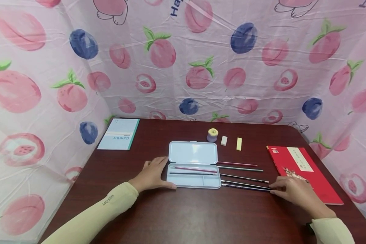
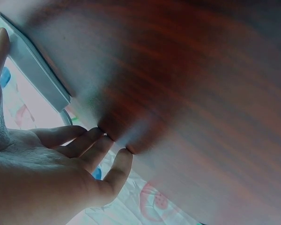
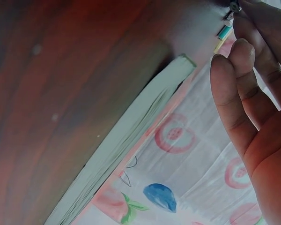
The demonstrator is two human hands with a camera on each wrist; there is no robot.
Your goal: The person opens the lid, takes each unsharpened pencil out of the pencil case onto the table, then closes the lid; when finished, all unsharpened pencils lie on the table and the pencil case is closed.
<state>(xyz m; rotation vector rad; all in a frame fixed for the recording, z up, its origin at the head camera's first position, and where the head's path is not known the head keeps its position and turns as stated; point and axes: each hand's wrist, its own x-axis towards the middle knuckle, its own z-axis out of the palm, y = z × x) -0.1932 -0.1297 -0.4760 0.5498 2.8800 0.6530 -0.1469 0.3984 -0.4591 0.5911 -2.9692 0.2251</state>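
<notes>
While your left hand (image 1: 152, 174) lies flat on the bench (image 1: 183, 217) with fingers straight, its grip is released: the thumb runs along the near edge of the open pencil case (image 1: 195, 176) and the fingertips touch its left side. The left wrist view shows those fingers (image 2: 84, 145) pressed against the dark wood beside the case's pale edge (image 2: 35, 70).

Your right hand (image 1: 292, 191) rests at the right ends of the two nearest pencils (image 1: 245, 185), fingertips on them. In the right wrist view the fingers (image 3: 246, 89) reach toward the pencil ends (image 3: 227, 23), but whether the grip is pinching a pencil or only touching it cannot be told.

Five pencils lie side by side just right of the case, roughly parallel, and the farthest is a red pencil (image 1: 237, 164). Two more lie inside the case's tray, a pinkish one (image 1: 193, 168) behind a dark one (image 1: 192, 173). The lid (image 1: 192, 152) is folded back flat.

Behind the case sit a small purple sharpener (image 1: 212, 135), a white eraser (image 1: 224, 140) and a yellow eraser (image 1: 239, 143), each apart from the next. A red book (image 1: 305, 173) lies to the right, touching your right hand's far side, and a light blue notebook (image 1: 119, 134) lies at the far left corner.
</notes>
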